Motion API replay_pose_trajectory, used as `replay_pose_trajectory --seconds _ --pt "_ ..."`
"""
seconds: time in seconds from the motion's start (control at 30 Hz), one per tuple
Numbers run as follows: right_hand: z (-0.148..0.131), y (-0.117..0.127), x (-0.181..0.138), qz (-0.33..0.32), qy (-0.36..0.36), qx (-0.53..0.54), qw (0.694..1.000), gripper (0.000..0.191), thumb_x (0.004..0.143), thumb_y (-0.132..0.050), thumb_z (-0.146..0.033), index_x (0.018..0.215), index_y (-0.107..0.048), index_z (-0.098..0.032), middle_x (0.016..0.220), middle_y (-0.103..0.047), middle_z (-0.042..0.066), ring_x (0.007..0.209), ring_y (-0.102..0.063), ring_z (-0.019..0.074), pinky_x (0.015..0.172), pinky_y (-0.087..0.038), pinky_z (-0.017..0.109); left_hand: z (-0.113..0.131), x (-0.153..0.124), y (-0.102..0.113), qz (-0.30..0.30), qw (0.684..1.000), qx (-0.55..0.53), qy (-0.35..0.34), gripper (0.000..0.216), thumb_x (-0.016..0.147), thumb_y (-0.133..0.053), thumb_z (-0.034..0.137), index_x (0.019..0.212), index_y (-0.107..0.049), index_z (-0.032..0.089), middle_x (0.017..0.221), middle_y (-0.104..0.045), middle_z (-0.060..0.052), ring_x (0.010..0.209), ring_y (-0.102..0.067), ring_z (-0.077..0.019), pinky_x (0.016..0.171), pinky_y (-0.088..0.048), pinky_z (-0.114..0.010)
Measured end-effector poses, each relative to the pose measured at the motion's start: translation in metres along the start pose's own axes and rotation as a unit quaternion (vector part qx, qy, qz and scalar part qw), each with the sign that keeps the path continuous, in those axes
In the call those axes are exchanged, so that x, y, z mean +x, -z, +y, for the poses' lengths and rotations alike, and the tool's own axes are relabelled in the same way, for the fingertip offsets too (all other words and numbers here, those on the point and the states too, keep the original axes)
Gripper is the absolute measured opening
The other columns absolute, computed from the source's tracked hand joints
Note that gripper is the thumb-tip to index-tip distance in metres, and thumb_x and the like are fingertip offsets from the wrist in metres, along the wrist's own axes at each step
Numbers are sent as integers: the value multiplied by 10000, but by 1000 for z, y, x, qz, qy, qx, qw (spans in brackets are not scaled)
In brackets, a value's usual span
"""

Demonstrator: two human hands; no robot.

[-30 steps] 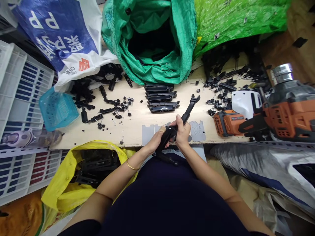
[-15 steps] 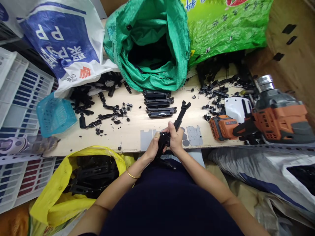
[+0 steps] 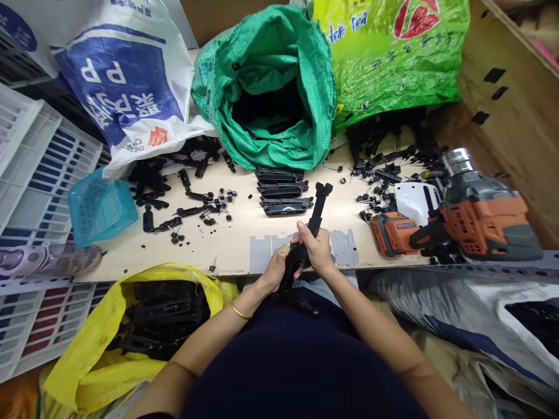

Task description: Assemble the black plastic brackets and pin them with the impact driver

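Both hands grip one black plastic bracket (image 3: 318,206) near the table's front edge. My left hand (image 3: 276,265) is closed round its lower body, with the thumb on top. My right hand (image 3: 317,250) wraps the middle, just below the slim arm that points up and away. That arm ends in a forked tip, while a thin dark leg hangs low over my lap. Fingers cover much of the bracket's middle. Beyond the hands, several folded black brackets (image 3: 286,205) lie stacked in a row on the table (image 3: 218,247).
A green sack (image 3: 271,148) stands open at the back. Small black parts (image 3: 209,203) with pins lie to the left, beside a blue basket (image 3: 100,206). An orange power tool (image 3: 484,218) rests at right. A yellow bag (image 3: 96,343) holds black parts at lower left.
The bracket's slim arm has turned slightly toward upright, and its forked tip shows more fully. Both hands keep their hold. The whole view has shifted a little.
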State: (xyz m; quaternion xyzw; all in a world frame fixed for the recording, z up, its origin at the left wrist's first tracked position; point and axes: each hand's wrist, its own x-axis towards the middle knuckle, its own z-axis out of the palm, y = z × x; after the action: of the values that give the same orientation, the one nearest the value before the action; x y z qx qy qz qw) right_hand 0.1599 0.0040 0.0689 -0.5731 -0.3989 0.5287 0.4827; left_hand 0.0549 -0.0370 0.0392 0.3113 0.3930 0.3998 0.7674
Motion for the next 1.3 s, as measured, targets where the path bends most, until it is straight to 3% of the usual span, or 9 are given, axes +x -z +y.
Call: replay_pose_trajectory --seconds 0.2,0.33,0.43,0.57,0.7,0.83,0.97,1.1,1.3 --pt "3 0 4 56 10 9 998 500 746 -598 -586 472 -491 -181 491 -588 22 477 -536 120 520 -425 242 10 13 6 -36 998 27 52 873 735 -411 790 1373 -375 195 542 -549 51 391 -483 -96 409 -371 -198" --pt "8 16 19 126 6 17 992 489 723 -589 -615 502 -504 -188 493 -578 14 488 -542 132 528 -436 250 43 9 17 -93 977 193 5 778 760 -496 704 1349 -438 199 1037 -662 -90 916 -643 -215 797 -508 -336" --pt "6 22 32 214 6 35 976 514 723 -535 -663 513 -488 -197 468 -542 3 486 -537 134 539 -439 256 52 -5 8 -101 882 453 -87 947 615 -745 567 1404 -358 215 1404 -440 -136 1306 -394 -332 1082 -317 -480" --pt "4 9 42 207 5 17 978 528 715 -517 -697 601 -524 -181 548 -562 -1 526 -529 123 557 -430 254 27 2 -19 64 767 622 -145 946 633 -759 251 1418 -258 88 1395 -368 -248 1313 -358 -375 1062 -321 -532" --pt "-5 29 42 75 29 -89 993 517 713 -553 -677 808 -555 -169 740 -601 21 682 -557 146 648 -452 276 21 26 -15 116 799 574 -138 629 728 -662 229 1299 -414 142 1147 -552 -135 1063 -565 -268 882 -484 -393" --pt "-25 81 29 152 206 -317 913 556 769 -567 -590 1115 -511 -158 1069 -559 133 978 -532 244 836 -439 391 47 31 8 97 812 554 -155 437 717 -674 203 1131 -540 175 1084 -600 -82 1017 -578 -231 885 -460 -346" --pt "-50 101 13 -32 375 -566 734 476 799 -605 -448 1190 -521 -191 1213 -531 151 1165 -452 308 999 -300 470 65 23 12 17 819 554 -148 366 724 -689 336 1039 -586 181 983 -644 -58 893 -599 -214 791 -453 -304" --pt "-72 95 11 -262 285 -695 606 173 834 -572 -274 956 -613 -158 854 -662 117 831 -603 243 795 -386 360 69 17 10 -110 791 588 -128 375 735 -642 525 934 -624 208 742 -626 -7 684 -578 -180 658 -410 -256" --pt "-69 96 2 -410 120 -646 632 395 792 -580 -577 798 -636 -186 597 -632 58 582 -600 197 541 -294 254 74 12 12 -153 741 646 -100 374 647 -713 495 902 -613 239 779 -639 -18 716 -600 -209 649 -382 -251"
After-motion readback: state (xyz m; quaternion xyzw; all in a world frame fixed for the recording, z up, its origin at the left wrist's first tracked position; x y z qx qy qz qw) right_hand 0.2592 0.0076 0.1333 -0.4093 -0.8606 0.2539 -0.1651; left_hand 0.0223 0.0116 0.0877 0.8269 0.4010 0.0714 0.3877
